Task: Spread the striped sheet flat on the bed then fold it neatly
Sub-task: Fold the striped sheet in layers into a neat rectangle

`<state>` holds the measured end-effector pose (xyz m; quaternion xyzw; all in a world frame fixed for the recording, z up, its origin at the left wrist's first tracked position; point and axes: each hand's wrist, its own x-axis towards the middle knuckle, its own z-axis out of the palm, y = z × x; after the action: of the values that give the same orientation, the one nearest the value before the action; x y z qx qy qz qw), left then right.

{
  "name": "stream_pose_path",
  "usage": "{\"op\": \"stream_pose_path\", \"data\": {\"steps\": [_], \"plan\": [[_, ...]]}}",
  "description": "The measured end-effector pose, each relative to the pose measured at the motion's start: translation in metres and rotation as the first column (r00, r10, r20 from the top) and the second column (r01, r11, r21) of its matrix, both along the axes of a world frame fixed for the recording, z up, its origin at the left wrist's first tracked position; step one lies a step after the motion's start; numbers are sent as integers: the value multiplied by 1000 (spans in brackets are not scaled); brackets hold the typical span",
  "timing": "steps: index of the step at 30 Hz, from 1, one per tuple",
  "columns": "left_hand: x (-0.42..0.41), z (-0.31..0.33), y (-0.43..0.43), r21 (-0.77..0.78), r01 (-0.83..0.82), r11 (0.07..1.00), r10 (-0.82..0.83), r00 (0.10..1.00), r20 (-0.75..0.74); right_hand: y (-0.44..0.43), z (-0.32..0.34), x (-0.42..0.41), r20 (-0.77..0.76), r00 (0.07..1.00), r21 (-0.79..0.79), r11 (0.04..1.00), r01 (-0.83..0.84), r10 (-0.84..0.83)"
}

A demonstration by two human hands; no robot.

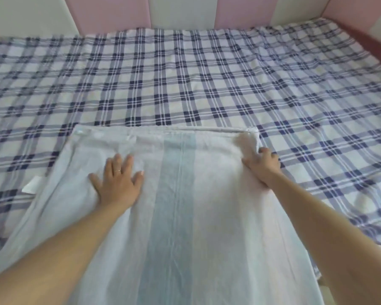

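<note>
I see flat plaid bedsheet (185, 80) open beyond the striped sheet (176, 194) and on its left and right, room for a hand to pass. Padded wall panels (180, 12) block the far edge and far right corner. Both forearms (59, 249) cross the striped sheet's near half.

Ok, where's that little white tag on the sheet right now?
In the head view, the white tag sticks out at the left edge of the striped sheet, on the plaid bedcover, left of the left hand pressed flat on the sheet.
</note>
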<state>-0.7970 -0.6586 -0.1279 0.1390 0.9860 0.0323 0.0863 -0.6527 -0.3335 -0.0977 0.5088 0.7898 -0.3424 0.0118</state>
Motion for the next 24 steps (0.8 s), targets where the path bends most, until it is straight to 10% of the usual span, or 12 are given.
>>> {"op": "stream_pose_path", "data": {"steps": [17, 24], "plan": [[-38, -12, 30, -4, -68, 998, 66, 988, -139, 47, -9, -44, -419, 880, -226, 965, 135, -222], [-96, 16, 57, 104, 433, 895, -403, 887, -227, 61, -17, -47, -450, 860, -300, 948, 106, -239]]}}
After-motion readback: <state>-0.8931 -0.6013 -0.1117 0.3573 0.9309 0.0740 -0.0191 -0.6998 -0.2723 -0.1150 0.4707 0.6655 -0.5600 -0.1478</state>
